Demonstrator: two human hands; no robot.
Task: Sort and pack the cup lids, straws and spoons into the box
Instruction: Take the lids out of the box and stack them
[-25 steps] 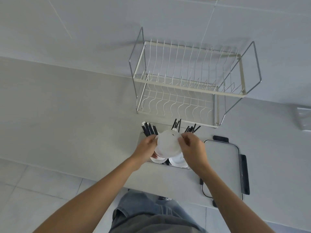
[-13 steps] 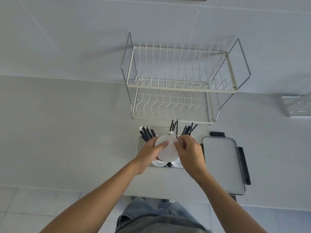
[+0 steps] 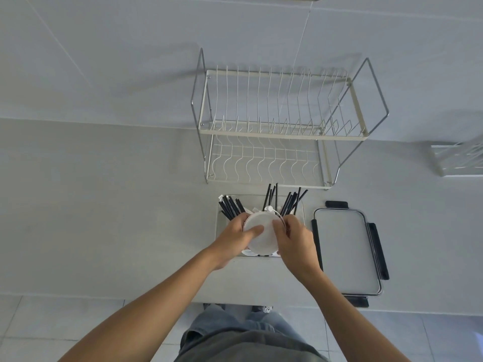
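Nearest us, our left hand point(image 3: 235, 237) and right hand point(image 3: 295, 237) grip a stack of white cup lids point(image 3: 261, 232) between them, thumbs pressed on top, fingers curled round the sides. We hold it over the clear box point(image 3: 218, 226), with more lids beneath. Black straws point(image 3: 231, 207) stand at the box's far end. The box lid point(image 3: 345, 250) lies just right of it. Farther back stands a wire dish rack point(image 3: 277, 126).

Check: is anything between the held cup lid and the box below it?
Nothing separate shows. Both hands hold the cup lid right over the box; black straws line its far side, and more lids lie beneath.
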